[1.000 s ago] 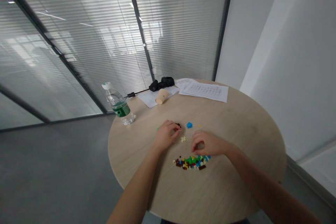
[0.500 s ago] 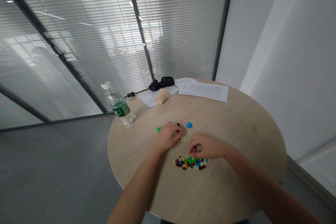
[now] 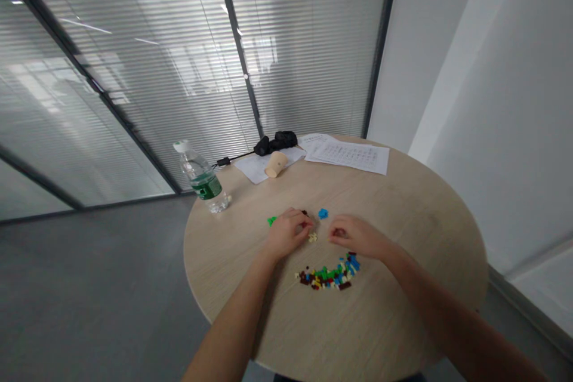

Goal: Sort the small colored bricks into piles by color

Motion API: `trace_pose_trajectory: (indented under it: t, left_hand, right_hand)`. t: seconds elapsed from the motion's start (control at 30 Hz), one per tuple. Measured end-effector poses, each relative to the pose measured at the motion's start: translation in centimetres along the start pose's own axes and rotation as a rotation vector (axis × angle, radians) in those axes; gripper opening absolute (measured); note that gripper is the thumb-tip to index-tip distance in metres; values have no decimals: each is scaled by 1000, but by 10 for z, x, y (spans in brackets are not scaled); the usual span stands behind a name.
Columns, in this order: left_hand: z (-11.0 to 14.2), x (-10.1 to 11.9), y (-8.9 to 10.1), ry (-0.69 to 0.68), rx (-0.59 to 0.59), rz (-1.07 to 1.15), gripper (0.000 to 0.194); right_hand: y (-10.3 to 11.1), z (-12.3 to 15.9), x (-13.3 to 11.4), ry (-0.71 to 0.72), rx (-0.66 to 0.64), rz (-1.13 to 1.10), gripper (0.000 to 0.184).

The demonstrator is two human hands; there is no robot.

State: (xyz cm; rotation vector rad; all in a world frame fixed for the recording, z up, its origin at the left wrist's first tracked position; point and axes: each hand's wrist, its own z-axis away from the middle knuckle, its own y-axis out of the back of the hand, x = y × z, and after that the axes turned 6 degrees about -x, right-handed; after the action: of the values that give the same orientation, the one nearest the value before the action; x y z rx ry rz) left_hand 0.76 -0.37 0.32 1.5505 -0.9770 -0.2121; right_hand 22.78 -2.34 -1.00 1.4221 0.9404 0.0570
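My left hand (image 3: 289, 234) rests on the table with its fingers curled into a pinch; what they hold, if anything, is hidden. Beside its fingertips lie cream bricks (image 3: 313, 237), and dark brown bricks (image 3: 305, 212) peek out behind it. Green bricks (image 3: 271, 221) sit at its far left side. My right hand (image 3: 359, 235) is closed in a pinch just above the table, its content too small to name. In front of it, nearer to me, spreads a curved pile of small coloured toy bricks (image 3: 329, 274). A blue brick cluster (image 3: 323, 213) lies beyond, between the hands.
On the round wooden table (image 3: 403, 191) a water bottle (image 3: 206, 182) stands at the left edge. Toward the back lie a paper cup on its side (image 3: 276, 164), printed sheets (image 3: 353, 154) and a black bundle with a cable (image 3: 280, 141). A blinds-covered glass partition rises behind.
My right hand has moved up from the brick pile, away from me, uncovering blue bricks at the pile's right end. It now hides the small yellow piece. My left hand has stayed put.
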Motion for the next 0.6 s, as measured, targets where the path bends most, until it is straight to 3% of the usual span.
trace_pose_trajectory:
  t: [0.13,0.4,0.5,0.6]
  left_hand:
    - [2,1,1,9,-30,20,14]
    - [6,3,8,128,-131,215,17]
    - [10,1,16,218,-309,411,16]
    - [17,-3,24,306,-637,621,22]
  right_hand:
    - [7,-1,21,-229,209,90,15]
    - [0,-6,36,-328,200,119,11]
    - [-1,-8,36,-348,216,122,10]
    - [-2,-7,34,-335,242,95,10]
